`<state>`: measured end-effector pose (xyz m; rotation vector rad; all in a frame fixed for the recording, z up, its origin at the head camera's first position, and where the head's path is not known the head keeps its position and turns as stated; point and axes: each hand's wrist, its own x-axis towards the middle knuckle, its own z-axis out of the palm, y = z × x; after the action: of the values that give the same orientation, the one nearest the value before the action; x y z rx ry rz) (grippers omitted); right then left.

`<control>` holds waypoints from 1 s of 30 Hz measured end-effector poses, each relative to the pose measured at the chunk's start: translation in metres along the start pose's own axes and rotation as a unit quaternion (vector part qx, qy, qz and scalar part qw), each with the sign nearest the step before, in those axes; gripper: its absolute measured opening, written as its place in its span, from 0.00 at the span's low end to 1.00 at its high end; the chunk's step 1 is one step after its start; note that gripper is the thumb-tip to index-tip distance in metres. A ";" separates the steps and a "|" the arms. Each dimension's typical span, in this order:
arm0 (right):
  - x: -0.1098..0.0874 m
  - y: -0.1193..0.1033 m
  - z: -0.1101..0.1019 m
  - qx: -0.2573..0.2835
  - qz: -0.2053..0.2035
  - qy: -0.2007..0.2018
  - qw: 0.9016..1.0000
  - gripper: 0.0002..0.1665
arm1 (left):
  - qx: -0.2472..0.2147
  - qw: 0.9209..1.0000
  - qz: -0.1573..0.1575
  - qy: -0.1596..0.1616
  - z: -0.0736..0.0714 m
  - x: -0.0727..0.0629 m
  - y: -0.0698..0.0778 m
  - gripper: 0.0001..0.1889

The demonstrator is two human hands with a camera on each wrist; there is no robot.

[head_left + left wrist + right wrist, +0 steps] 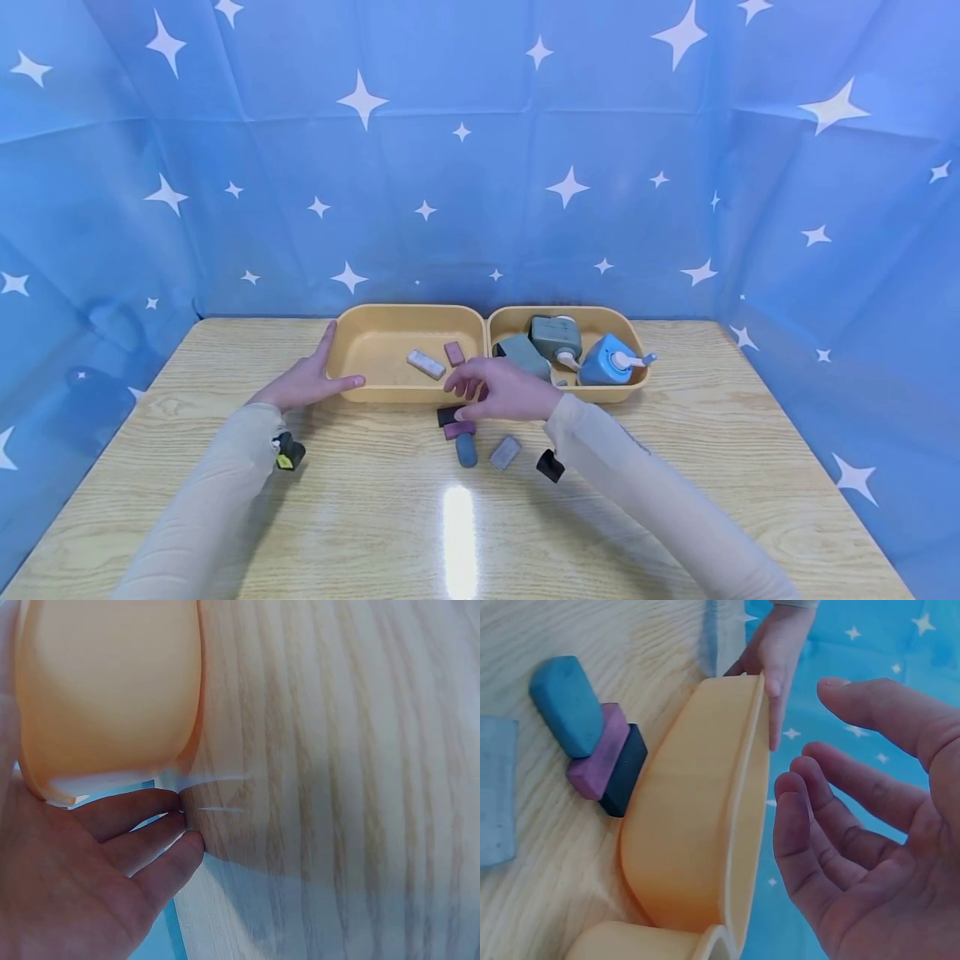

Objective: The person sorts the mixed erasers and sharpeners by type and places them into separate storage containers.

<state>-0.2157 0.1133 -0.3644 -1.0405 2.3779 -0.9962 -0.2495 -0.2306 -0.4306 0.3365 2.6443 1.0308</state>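
Observation:
My left hand [309, 377] spans the left end of a tan bin [408, 311], touching its wall with extended fingers and its front rim with the thumb. Inside lie a whitish block [426, 364] and a pink block [454, 353]. Above the bin's front right corner hovers my right hand [508, 390], fingers loosely bent and holding nothing in the right wrist view. Below it on the table, a black block [624, 771], a purple block [600, 754] and a rounded blue block [566, 705] lie bunched against each other. A grey block [505, 452] lies just to their right.
A second tan bin [645, 367] adjoins on the right, containing a blue pump bottle [603, 362] and two grey-green bottles, one a dark one [555, 335]. Both bins stand at the back of the wooden table [360, 517], before a blue star-patterned curtain [480, 242].

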 end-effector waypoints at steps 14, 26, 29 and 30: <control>-0.019 0.024 0.013 0.013 0.012 -0.022 1.000 0.17 | 0.007 1.000 -0.005 -0.002 0.000 -0.001 0.002 0.62; -0.030 0.041 0.020 0.028 0.034 -0.031 0.999 0.17 | 0.005 1.000 -0.006 -0.004 0.000 0.000 0.001 0.62; -0.032 0.045 0.023 0.022 0.038 -0.030 0.999 0.17 | 0.007 1.000 -0.009 -0.005 0.000 0.000 0.001 0.63; -0.033 0.046 0.024 0.021 0.038 -0.030 0.999 0.18 | 0.008 1.000 -0.009 -0.005 0.000 0.000 0.001 0.63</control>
<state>-0.2036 0.1490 -0.4130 -0.9436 2.3196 -0.9713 -0.2491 -0.2304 -0.4298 0.3190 2.6424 1.0011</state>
